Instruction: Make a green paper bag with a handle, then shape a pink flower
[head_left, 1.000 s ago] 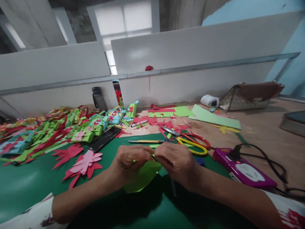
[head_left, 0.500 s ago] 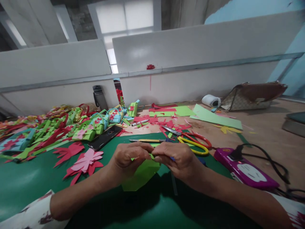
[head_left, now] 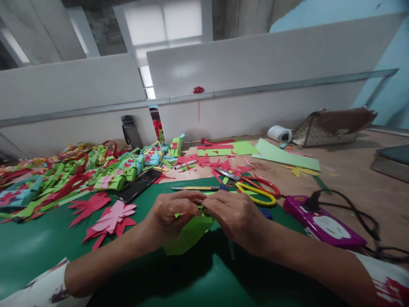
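A bright green paper piece [head_left: 187,236] hangs above the green mat, its upper edge pinched between both hands. My left hand [head_left: 174,213] is closed on the paper's upper left part. From the other side my right hand [head_left: 236,215] closes on the upper right part, its fingertips meeting the left ones. The fingers hide the edge they work on. Just beyond the hands lie a craft knife [head_left: 196,188] and scissors [head_left: 255,192] with yellow and red handles. A clear stick-like strip [head_left: 231,249] shows below my right hand.
Paper flowers [head_left: 111,217] and a black phone [head_left: 139,186] lie left. Behind them is a heap of folded paper pieces [head_left: 108,179]. A purple power strip [head_left: 324,224] with a cable sits right; a bottle [head_left: 131,132], green sheets [head_left: 284,160] and a handbag [head_left: 334,128] stand farther back.
The right hand's fingers have shifted slightly left and flattened over the paper's edge. The paper stays held by both hands. The whole view has moved a little.
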Tool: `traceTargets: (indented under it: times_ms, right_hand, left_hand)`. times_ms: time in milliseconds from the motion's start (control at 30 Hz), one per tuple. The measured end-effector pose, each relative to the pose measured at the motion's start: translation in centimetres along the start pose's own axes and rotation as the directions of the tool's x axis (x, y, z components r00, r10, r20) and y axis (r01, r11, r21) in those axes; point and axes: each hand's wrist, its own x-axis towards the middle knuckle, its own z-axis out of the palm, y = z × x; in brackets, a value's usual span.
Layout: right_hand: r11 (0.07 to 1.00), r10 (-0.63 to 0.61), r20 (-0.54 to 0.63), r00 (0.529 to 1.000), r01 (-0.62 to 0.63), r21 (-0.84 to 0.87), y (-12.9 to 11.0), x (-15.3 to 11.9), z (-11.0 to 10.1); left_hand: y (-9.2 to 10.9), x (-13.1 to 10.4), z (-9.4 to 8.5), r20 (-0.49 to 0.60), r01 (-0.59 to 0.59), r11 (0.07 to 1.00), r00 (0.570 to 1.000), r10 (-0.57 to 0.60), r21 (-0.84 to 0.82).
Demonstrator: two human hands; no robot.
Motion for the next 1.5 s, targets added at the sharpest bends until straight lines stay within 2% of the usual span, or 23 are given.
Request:
traceTargets:
  times_ms: [300,567,633,733,800,967,1100,1267,1333,1500]
  right_hand:
    - [0.998,-0.004,0.025,1.000,0.005,-0.069,0.0,-0.1,0.2]
    - [0.983,-0.069,0.017,0.997,0.071,-0.168,0.2,-0.1,0.2]
    - [0.971,-0.113,-0.007,0.994,0.109,-0.211,0.3,-0.1,0.2]
    - [0.956,-0.165,-0.054,0.985,0.147,-0.255,0.3,0.0,0.1]
    - [0.956,-0.166,-0.058,0.984,0.146,-0.254,0.3,0.0,0.0]
    - [0.967,-0.158,-0.059,0.986,0.143,-0.210,-0.2,-0.1,-0.2]
    - [0.974,-0.165,-0.052,0.985,0.155,-0.168,-0.4,0.0,-0.4]
    - [0.957,-0.219,-0.079,0.973,0.198,-0.213,-0.4,0.1,-0.8]
    - [0.955,-0.235,-0.091,0.968,0.212,-0.209,-0.5,0.1,-0.9]
    - [0.971,-0.201,-0.087,0.976,0.187,-0.147,-1.0,0.3,-0.9]
  left_hand:
    - [0.0,0.2,0.2,0.015,-0.012,1.000,1.000,0.012,0.020]
    - [0.1,0.1,0.7,-0.037,-0.056,0.998,0.998,0.057,0.030]
    - [-0.1,0.0,0.7,-0.056,-0.054,0.997,0.997,0.057,0.064]
    - [-0.4,-0.2,0.8,-0.104,-0.037,0.979,0.993,0.059,0.202]
    - [-0.6,-0.2,0.8,-0.111,-0.029,0.964,0.992,0.060,0.264]
    - [-0.3,-0.2,0.8,-0.117,-0.038,0.972,0.991,0.067,0.232]
    - [-0.3,-0.3,0.8,-0.110,-0.079,0.958,0.987,0.113,0.276]
    - [-0.9,-1.1,0.7,-0.013,-0.164,0.920,0.984,0.180,0.356]
    - [-0.9,-1.2,0.6,0.010,-0.193,0.920,0.979,0.201,0.342]
    - [-0.4,-1.1,0.6,-0.023,-0.176,0.946,0.982,0.189,0.271]
